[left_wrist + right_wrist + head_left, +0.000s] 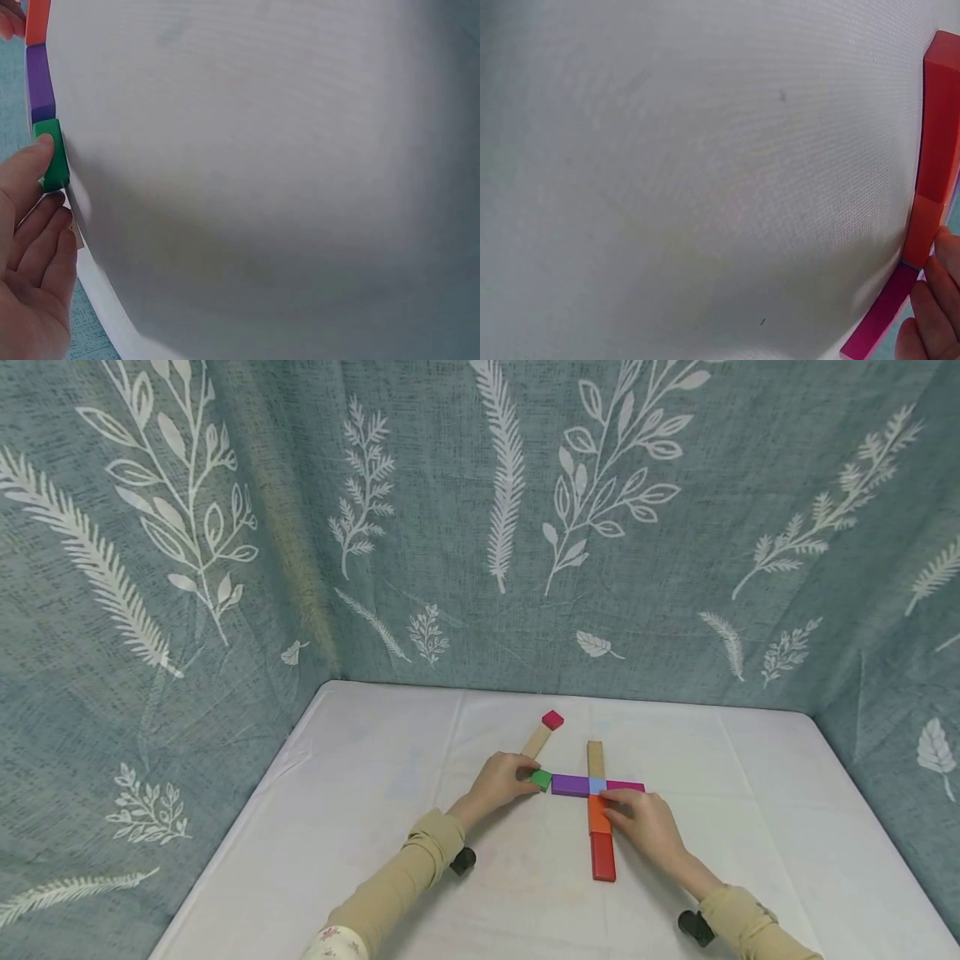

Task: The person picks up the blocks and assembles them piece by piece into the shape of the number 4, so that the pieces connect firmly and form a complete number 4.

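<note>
My left hand (498, 787) pinches a green block (541, 780) between thumb and fingers, at the left end of a purple block (570, 786). Seen from the left wrist, the thumb lies on top of the green block (51, 154), which stands end to end with the purple one (40, 84). At the crossing, a light blue block (597, 786) joins purple, magenta (626, 787), orange (598, 815) and plain wooden (596, 759) blocks. My right hand (647, 827) rests its fingertips beside the light blue and orange blocks, with fingers fairly straight.
A red block (603, 857) extends the orange one toward the near side. Behind my left hand lies another wooden block (536, 741) at a slant, with a small red block (552, 720) at its far end. A white cloth (750, 777) covers the table; a patterned curtain (465, 527) hangs behind.
</note>
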`<action>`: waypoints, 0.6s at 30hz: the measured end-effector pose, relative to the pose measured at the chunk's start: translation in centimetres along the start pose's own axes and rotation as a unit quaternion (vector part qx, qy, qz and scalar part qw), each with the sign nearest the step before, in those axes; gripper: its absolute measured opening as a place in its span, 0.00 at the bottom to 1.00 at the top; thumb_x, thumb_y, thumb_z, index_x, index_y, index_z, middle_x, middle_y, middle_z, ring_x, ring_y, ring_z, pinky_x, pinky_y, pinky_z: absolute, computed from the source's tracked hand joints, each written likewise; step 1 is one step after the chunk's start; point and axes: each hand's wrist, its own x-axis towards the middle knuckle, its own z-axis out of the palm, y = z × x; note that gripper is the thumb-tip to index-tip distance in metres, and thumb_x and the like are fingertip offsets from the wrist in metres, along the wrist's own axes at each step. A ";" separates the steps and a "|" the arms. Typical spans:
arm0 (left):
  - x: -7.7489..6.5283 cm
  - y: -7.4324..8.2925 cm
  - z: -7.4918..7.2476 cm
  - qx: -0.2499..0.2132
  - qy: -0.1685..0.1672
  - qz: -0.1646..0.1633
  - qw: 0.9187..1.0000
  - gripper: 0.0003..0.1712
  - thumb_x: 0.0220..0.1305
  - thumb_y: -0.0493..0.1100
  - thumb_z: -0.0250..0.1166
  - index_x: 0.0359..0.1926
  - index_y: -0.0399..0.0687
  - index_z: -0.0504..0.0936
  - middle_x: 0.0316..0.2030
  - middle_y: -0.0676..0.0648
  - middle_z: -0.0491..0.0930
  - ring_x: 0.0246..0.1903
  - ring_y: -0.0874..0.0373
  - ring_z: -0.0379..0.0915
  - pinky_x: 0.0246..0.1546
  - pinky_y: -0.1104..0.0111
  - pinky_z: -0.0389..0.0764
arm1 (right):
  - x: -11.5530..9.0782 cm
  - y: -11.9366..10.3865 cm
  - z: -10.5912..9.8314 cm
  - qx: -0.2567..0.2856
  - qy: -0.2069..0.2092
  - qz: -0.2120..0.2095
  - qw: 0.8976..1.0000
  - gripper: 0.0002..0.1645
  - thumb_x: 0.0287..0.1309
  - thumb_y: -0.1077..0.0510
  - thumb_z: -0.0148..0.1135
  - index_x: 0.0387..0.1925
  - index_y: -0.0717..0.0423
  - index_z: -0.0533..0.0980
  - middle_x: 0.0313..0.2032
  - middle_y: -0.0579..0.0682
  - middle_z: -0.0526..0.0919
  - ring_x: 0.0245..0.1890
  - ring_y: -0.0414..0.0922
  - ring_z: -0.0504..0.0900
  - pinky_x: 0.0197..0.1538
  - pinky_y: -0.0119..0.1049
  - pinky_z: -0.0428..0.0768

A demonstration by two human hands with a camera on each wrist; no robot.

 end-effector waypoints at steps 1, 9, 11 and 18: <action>0.0 0.0 0.0 0.000 0.000 0.000 1.000 0.19 0.51 0.42 0.73 0.45 0.40 0.84 0.42 0.44 0.86 0.46 0.52 0.80 0.52 0.61 0.78 | 0.0 0.0 0.0 0.001 0.000 0.000 1.000 0.19 0.44 0.65 0.73 0.43 0.62 0.83 0.40 0.55 0.87 0.41 0.51 0.85 0.45 0.45 0.83; 0.0 -0.1 -0.1 0.014 0.004 -0.002 1.000 0.22 0.50 0.46 0.74 0.45 0.41 0.84 0.43 0.45 0.85 0.47 0.53 0.80 0.51 0.64 0.78 | 0.0 0.1 -0.1 0.004 -0.001 -0.003 1.000 0.19 0.44 0.65 0.73 0.43 0.62 0.83 0.39 0.55 0.87 0.42 0.51 0.85 0.45 0.45 0.83; 0.1 -0.1 -0.2 0.009 0.008 0.000 1.000 0.22 0.49 0.46 0.74 0.46 0.40 0.84 0.43 0.45 0.85 0.46 0.53 0.81 0.51 0.64 0.79 | 0.1 0.1 -0.1 0.004 0.000 -0.005 1.000 0.18 0.44 0.65 0.72 0.42 0.62 0.83 0.39 0.55 0.87 0.41 0.51 0.85 0.45 0.45 0.83; 0.6 0.3 -0.9 -0.021 0.017 -0.004 1.000 0.23 0.51 0.45 0.73 0.47 0.38 0.83 0.43 0.43 0.85 0.48 0.50 0.80 0.52 0.59 0.79 | 0.1 0.2 -0.3 0.001 0.003 -0.010 1.000 0.18 0.44 0.65 0.72 0.42 0.63 0.83 0.38 0.55 0.87 0.41 0.51 0.85 0.44 0.46 0.83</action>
